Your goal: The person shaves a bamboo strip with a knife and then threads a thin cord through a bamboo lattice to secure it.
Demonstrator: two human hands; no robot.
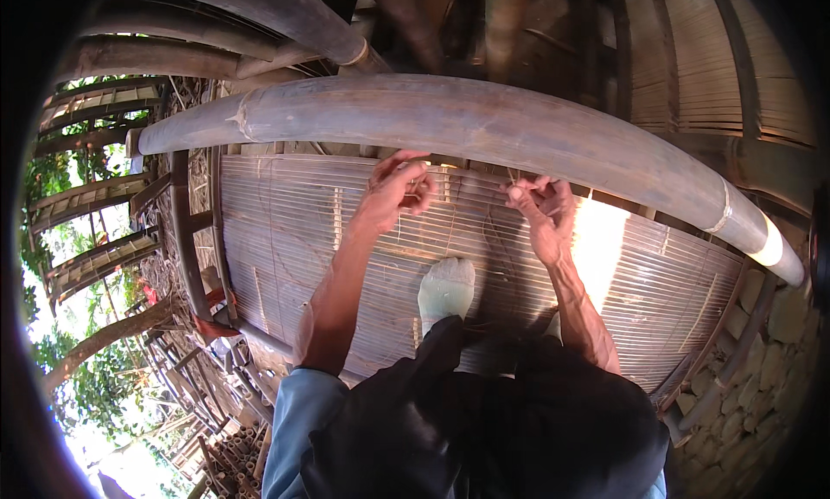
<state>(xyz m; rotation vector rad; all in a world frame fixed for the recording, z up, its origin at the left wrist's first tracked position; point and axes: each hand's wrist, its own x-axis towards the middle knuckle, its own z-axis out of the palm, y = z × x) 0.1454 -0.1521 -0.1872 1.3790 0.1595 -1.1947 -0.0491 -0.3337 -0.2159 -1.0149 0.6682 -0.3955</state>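
Beside a bamboo pole [450,114], left hand [391,195] curls half-open; right hand [546,212] seemingly pinches a strand [512,176].

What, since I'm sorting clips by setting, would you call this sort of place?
Probably a rustic, open-sided bamboo shelter: there's a thick bamboo pole, a slatted surface underfoot and green foliage outside.

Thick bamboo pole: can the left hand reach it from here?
Probably yes: the left hand is just below the thick bamboo pole in the picture, and nothing visible stands between them, though depth is hard to judge.
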